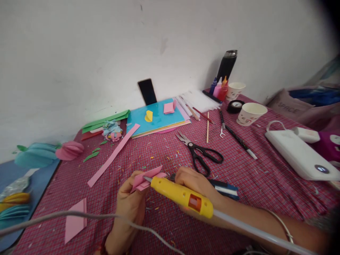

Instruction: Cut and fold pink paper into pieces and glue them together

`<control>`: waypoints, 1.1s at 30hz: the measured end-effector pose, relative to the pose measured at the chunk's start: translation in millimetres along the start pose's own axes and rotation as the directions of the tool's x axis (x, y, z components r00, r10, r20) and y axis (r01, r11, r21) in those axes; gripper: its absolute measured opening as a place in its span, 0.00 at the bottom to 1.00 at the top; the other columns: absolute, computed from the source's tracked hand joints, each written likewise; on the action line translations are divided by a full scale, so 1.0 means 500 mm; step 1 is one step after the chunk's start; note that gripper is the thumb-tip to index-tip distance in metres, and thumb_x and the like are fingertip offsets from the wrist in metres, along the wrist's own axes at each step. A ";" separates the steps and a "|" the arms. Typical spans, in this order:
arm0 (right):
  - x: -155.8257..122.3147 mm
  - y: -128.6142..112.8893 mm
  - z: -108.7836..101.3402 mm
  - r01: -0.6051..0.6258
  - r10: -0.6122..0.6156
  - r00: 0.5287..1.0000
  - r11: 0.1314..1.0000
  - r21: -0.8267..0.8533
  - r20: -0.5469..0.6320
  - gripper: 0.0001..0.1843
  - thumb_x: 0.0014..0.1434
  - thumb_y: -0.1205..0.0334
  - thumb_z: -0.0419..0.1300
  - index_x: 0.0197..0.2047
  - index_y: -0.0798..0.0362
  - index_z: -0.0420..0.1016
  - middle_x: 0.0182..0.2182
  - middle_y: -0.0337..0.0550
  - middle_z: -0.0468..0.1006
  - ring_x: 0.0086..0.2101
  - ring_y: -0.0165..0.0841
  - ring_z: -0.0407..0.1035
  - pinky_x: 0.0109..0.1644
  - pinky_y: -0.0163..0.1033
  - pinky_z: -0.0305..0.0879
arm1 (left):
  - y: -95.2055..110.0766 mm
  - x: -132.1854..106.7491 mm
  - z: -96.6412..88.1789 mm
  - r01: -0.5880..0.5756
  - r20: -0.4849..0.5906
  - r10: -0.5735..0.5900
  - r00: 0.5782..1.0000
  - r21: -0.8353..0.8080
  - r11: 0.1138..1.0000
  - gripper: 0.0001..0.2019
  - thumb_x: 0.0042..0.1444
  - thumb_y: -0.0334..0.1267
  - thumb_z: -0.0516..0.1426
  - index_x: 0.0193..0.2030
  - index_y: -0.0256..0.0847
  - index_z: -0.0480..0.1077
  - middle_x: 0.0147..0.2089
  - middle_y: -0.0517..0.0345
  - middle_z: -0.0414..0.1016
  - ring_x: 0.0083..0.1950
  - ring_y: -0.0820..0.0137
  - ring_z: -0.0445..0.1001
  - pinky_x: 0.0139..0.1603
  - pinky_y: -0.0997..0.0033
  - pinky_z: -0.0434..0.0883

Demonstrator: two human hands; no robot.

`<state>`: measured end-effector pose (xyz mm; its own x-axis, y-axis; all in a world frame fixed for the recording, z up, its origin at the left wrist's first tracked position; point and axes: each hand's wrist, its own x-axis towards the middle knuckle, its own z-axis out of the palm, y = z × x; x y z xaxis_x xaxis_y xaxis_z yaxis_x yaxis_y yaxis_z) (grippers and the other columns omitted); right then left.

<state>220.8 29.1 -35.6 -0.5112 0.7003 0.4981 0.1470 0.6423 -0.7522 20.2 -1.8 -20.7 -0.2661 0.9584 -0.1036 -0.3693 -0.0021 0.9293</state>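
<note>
Between the fingers of my left hand (130, 198) is a folded piece of pink paper (148, 177). My right hand (193, 184) grips a yellow hot glue gun (172, 191), its metal nozzle touching or very close to the pink paper. A clear glue stick (239, 223) sticks out of the gun's rear end. Partly hidden behind my right hand lies a blue and black cutter knife (225, 188). Black-handled scissors (199, 150) rest beyond it, blades pointing away to the left. Another folded pink paper (75, 221) lies left of my left hand.
A grey cable (79, 214) crosses the foreground. A pink strip (114, 156), blue folder (156, 120), phone (147, 91) and paper scraps (113, 129) lie farther back. To the right are paper cups (251, 114), black tape (235, 106), a marker (241, 141) and a white power bank (300, 152). Paper pumpkins (37, 155) stand left.
</note>
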 end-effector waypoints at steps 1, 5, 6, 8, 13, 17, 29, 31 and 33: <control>0.000 0.000 0.000 0.002 -0.002 1.000 1.000 0.002 -0.005 0.06 0.58 0.62 0.60 0.32 0.50 0.65 0.28 0.36 0.69 0.29 0.30 0.64 0.32 0.36 0.57 | -0.001 0.000 -0.001 0.001 -0.004 0.000 1.000 0.000 1.000 0.08 0.40 0.35 0.72 0.30 0.43 0.80 0.34 0.59 0.77 0.38 0.67 0.79 0.46 0.63 0.78; -0.003 0.005 0.003 0.008 -0.008 1.000 1.000 0.002 -0.020 0.08 0.58 0.60 0.61 0.32 0.50 0.65 0.28 0.36 0.69 0.29 0.30 0.64 0.32 0.36 0.58 | -0.003 0.001 -0.001 -0.004 0.012 0.004 1.000 -0.007 1.000 0.08 0.40 0.35 0.71 0.30 0.44 0.80 0.35 0.58 0.78 0.39 0.66 0.80 0.46 0.63 0.78; -0.003 0.007 0.003 0.005 -0.005 1.000 1.000 -0.001 -0.020 0.08 0.58 0.60 0.61 0.32 0.50 0.65 0.28 0.36 0.70 0.29 0.30 0.64 0.32 0.37 0.58 | -0.002 0.001 0.000 -0.004 0.016 0.004 1.000 -0.006 1.000 0.08 0.41 0.35 0.71 0.31 0.44 0.80 0.36 0.58 0.79 0.39 0.65 0.80 0.46 0.62 0.78; -0.003 0.009 0.004 -0.002 0.002 1.000 1.000 -0.009 -0.015 0.08 0.58 0.59 0.61 0.32 0.50 0.66 0.28 0.36 0.70 0.30 0.30 0.64 0.32 0.37 0.58 | 0.001 -0.001 0.003 -0.006 0.023 0.006 1.000 0.002 1.000 0.09 0.42 0.35 0.71 0.32 0.45 0.81 0.37 0.57 0.80 0.40 0.65 0.80 0.47 0.62 0.78; 0.000 0.007 0.000 0.005 -0.005 1.000 1.000 -0.010 -0.023 0.08 0.59 0.60 0.60 0.31 0.50 0.65 0.27 0.36 0.69 0.28 0.29 0.64 0.31 0.36 0.58 | 0.009 -0.004 0.014 -0.041 0.066 0.041 0.997 0.004 0.999 0.07 0.44 0.36 0.70 0.31 0.45 0.81 0.38 0.55 0.82 0.40 0.63 0.81 0.47 0.60 0.78; 0.002 0.001 -0.003 -0.011 0.010 0.999 1.000 -0.026 -0.035 0.08 0.58 0.61 0.60 0.31 0.50 0.64 0.27 0.35 0.68 0.28 0.29 0.63 0.31 0.36 0.58 | 0.009 -0.003 0.014 -0.030 0.075 0.030 0.997 0.001 1.000 0.05 0.45 0.34 0.69 0.31 0.45 0.81 0.39 0.56 0.82 0.40 0.64 0.81 0.47 0.62 0.78; -0.002 0.010 -0.004 -0.007 0.006 1.000 0.998 -0.059 -0.024 0.06 0.57 0.64 0.59 0.31 0.50 0.64 0.27 0.35 0.68 0.28 0.29 0.63 0.31 0.35 0.57 | 0.008 0.002 -0.001 -0.067 0.036 0.068 0.997 -0.013 0.998 0.08 0.42 0.32 0.70 0.31 0.44 0.81 0.34 0.61 0.79 0.37 0.71 0.78 0.42 0.72 0.76; -0.004 0.009 -0.005 -0.023 0.022 1.000 0.998 -0.056 -0.020 0.06 0.57 0.64 0.60 0.31 0.50 0.64 0.27 0.35 0.67 0.28 0.29 0.63 0.31 0.35 0.56 | 0.007 0.003 -0.003 -0.073 0.017 0.074 0.997 -0.022 0.997 0.08 0.41 0.32 0.71 0.30 0.44 0.80 0.33 0.62 0.78 0.35 0.73 0.77 0.40 0.76 0.76; -0.006 0.009 -0.004 -0.031 0.030 0.999 0.998 -0.049 -0.028 0.07 0.56 0.64 0.60 0.32 0.50 0.64 0.27 0.35 0.67 0.28 0.29 0.62 0.31 0.34 0.55 | 0.008 0.005 -0.005 -0.080 0.014 0.080 0.997 -0.026 0.996 0.08 0.40 0.32 0.71 0.28 0.44 0.80 0.32 0.62 0.77 0.35 0.74 0.76 0.40 0.77 0.76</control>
<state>224.9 30.7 -39.5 -0.4828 0.7276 0.4873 0.2042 0.6347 -0.7453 16.1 0.0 -18.2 -0.2820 0.9591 -0.0235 -0.3701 -0.0862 0.9250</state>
